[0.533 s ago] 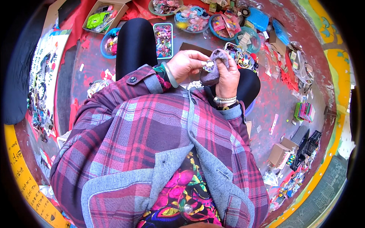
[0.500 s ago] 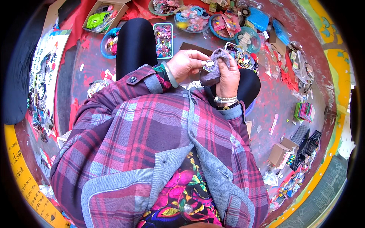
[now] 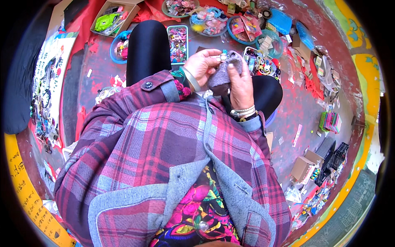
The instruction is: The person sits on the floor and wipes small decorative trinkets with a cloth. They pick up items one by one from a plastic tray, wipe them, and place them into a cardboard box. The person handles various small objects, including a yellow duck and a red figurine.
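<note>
My left hand (image 3: pixel 201 69) is closed, thumb and fingertips pinching a small whitish trinket (image 3: pixel 223 57) with a bit of blue-green at its top; its exact kind is too small to make out. Right beside it, my right hand (image 3: pixel 242 87) grips a fuzzy purple-grey cloth (image 3: pixel 221 77), thumb on the near face and fingers behind. The cloth is bunched and hangs down between the two hands, over the gap between my knees. The trinket touches the upper edge of the cloth or lies just in front of it; I cannot tell which.
Ahead stand a white-rimmed tray of colourful small items (image 3: pixel 178 44), a blue basin with pink packets (image 3: pixel 243 30) and an open cardboard box (image 3: pixel 114 18). Hair ties fill a container (image 3: pixel 261 61) beyond my right knee. A white board with accessories (image 3: pixel 49 88) lies left.
Both hands have shifted slightly, the right one turning so the cloth swings left and spreads wider. The trinket has moved up toward the cloth's top edge.
</note>
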{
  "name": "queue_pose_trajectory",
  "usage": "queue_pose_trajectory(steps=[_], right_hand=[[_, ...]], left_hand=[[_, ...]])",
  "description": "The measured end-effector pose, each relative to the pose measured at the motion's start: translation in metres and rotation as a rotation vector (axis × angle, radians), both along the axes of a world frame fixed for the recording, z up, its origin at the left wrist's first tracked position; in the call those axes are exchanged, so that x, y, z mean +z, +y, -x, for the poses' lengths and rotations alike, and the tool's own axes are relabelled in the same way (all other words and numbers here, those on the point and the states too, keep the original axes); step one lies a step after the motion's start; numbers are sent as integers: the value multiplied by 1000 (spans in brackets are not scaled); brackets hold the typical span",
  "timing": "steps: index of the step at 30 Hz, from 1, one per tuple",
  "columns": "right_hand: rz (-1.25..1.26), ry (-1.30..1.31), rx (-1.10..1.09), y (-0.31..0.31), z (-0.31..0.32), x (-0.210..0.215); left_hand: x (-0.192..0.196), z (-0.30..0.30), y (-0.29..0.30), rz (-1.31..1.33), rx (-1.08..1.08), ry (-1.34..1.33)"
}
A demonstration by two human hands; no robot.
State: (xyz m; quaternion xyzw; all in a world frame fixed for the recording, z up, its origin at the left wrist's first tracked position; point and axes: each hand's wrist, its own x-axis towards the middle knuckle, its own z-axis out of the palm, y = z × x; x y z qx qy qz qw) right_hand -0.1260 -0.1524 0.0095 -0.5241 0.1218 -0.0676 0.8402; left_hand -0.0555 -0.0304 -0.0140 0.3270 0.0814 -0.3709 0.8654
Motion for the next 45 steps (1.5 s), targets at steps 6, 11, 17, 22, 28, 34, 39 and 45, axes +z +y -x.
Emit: queue_pose_trajectory(steps=[6,11,17,22,28,34,39,45], right_hand=[[121,15,-12,-14,-1,0],[209,17,-16,-21,0,-1],[141,-11,-133,-36,4,-1],[-251,-18,-219,-67,11,-2],[-237,-127,-190,-88,18,-5],[-203,-101,-230,-95,25,-3],[-348,-109,-209,-92,24,-6],[-385,-95,-198,-86,22,-4]], left_hand=[[6,3,3,-27,-174,-95],[2,-1,5,-107,-232,-101],[-3,-12,6,-12,-138,-20],[-42,-26,-1,-210,-110,87],[-94,-42,-33,-506,-93,122],[-107,-53,-38,-435,-168,244],[-60,-50,-21,80,-356,300],[-21,-35,-11,190,-456,-45]])
